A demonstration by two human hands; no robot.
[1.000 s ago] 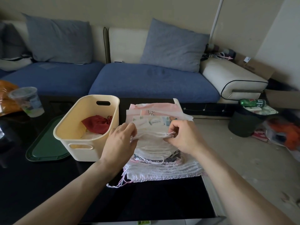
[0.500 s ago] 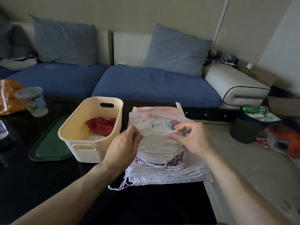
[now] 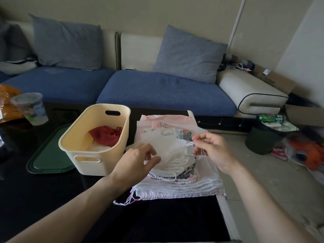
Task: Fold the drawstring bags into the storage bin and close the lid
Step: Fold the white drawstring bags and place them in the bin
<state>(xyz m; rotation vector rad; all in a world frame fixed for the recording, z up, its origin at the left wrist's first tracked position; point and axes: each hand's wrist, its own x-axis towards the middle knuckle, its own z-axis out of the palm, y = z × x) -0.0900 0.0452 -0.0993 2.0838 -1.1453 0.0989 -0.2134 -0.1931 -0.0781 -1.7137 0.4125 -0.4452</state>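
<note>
Fingers: your right hand (image 3: 213,151) pinches the drawstring (image 3: 190,144); your left hand (image 3: 138,161) grips the white bag (image 3: 172,151).
Bag: atop the stack (image 3: 177,186) on the surface (image 3: 166,223) (gathered mouth toward you), just right of the bin (image 3: 91,151).

Blue sofa (image 3: 157,92) with two grey cushions (image 3: 189,55) against beige wall (image 3: 157,13); cream armrest (image 3: 250,92) right; glossy black desk (image 3: 43,199); dusty grey floor (image 3: 263,181), dim light.

A glossy black table (image 3: 43,199) is carrying a cream bin (image 3: 82,151), a green lid (image 3: 47,158) lying flat beside it, a plastic cup (image 3: 29,108), and a stack of drawstring bags (image 3: 177,188) at its right edge.
</note>
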